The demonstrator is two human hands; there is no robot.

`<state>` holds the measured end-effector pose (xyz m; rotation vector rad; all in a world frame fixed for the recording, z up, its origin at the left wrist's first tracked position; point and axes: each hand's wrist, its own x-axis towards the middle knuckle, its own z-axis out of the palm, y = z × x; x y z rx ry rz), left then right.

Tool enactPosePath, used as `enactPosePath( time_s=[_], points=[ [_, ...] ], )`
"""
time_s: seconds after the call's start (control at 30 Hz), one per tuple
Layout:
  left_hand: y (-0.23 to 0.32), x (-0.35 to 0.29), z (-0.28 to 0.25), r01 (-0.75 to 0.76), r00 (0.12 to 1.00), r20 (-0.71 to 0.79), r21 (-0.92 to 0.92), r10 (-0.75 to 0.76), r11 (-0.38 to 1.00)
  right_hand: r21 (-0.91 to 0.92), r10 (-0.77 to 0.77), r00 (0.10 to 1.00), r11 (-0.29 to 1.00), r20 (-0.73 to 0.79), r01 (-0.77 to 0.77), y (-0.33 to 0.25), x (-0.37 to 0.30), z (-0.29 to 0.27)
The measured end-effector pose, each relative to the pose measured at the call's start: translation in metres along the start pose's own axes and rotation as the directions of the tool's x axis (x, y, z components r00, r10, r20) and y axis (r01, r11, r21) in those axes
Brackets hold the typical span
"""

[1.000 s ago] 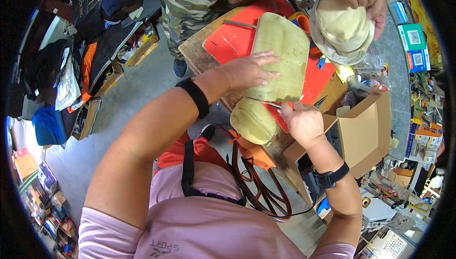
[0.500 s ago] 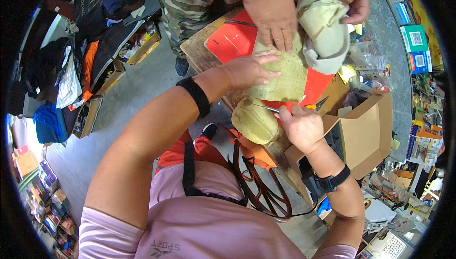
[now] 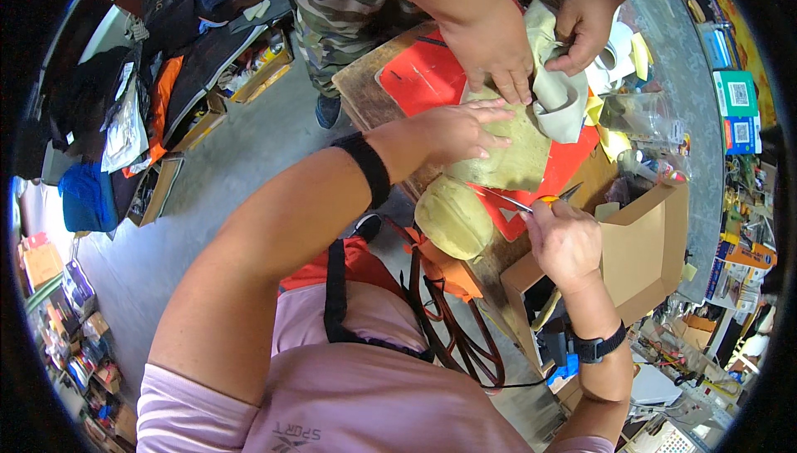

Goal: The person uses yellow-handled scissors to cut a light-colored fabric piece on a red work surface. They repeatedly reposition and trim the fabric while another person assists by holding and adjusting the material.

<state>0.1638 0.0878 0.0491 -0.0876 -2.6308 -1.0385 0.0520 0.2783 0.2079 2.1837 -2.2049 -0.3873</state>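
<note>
My left hand (image 3: 465, 131) lies with fingers spread flat on a yellow-green, hide-like sheet (image 3: 519, 158). My right hand (image 3: 564, 241) grips a slim silver knife (image 3: 513, 202), its thin tip pointing left along the sheet's near edge. Beneath the sheet is a red mat (image 3: 571, 152). A rounded yellow-green piece (image 3: 454, 219) sits at the table's near edge, left of the knife. Across from me, another person's hand (image 3: 490, 50) presses on the sheet's far end. That person's other hand (image 3: 581, 29) holds a bunched pale, flexible piece (image 3: 558, 104).
The mat rests on a worn wooden table (image 3: 365, 79). Beyond my right hand, a tool with an orange handle (image 3: 550, 200) lies partly hidden. An open cardboard box (image 3: 643, 245) stands at right, near plastic bags (image 3: 643, 117). Dark straps (image 3: 457, 337) hang below the table edge.
My right hand has drawn the knife to the right, away from the rounded piece. The other person's hand has shifted over the bunched pale piece, which has been pulled back and folded.
</note>
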Motion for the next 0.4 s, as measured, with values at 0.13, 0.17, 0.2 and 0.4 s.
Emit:
enactPosePath(
  time_s=[0.13,0.17,0.2,0.4],
  points=[
    [-0.001,0.003,0.002,0.005,1.0,0.023,-0.003,-0.005,1.0,0.015,-0.046,0.999,0.999,0.006,0.046,-0.002,0.001,0.003],
    [0.0,0.004,0.002,0.016,0.999,0.03,-0.007,-0.015,1.0,0.022,-0.066,0.998,0.998,0.003,0.066,-0.004,0.002,0.004],
    [0.001,0.005,0.002,0.026,0.999,0.036,-0.01,-0.026,1.0,0.036,-0.062,0.998,0.997,-0.003,0.062,-0.005,0.004,0.005],
    [-0.002,0.007,0.001,0.025,0.996,0.084,0.002,-0.025,1.0,0.032,-0.148,0.989,0.988,-0.009,0.148,-0.014,0.03,0.029]
  ],
)
